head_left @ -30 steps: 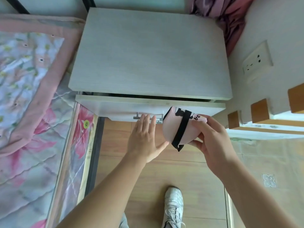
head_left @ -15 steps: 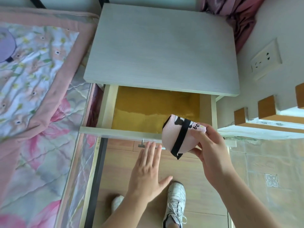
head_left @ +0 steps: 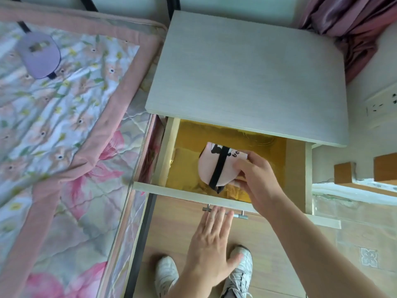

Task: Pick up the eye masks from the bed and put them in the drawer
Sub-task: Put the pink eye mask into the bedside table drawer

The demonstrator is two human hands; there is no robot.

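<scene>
The nightstand drawer [head_left: 189,195] is pulled out and lined with shiny gold paper. My right hand [head_left: 255,179] reaches into it, shut on a folded pink eye mask [head_left: 209,166] with a black strap and black print, held low inside the drawer. My left hand [head_left: 211,250] hovers flat with fingers apart just below the drawer's metal handle [head_left: 240,215], holding nothing. A purple eye mask [head_left: 38,54] with a black strap lies on the bed [head_left: 64,130] at the upper left.
The grey nightstand top [head_left: 247,78] overhangs the back of the drawer. A pink curtain [head_left: 348,29] hangs at the upper right above a wall socket [head_left: 382,104]. My white shoes [head_left: 238,274] stand on the wooden floor below the drawer.
The drawer went from nearly closed to pulled out. My right hand carried the pink eye mask from in front of the drawer down into it. My left hand let go of the handle.
</scene>
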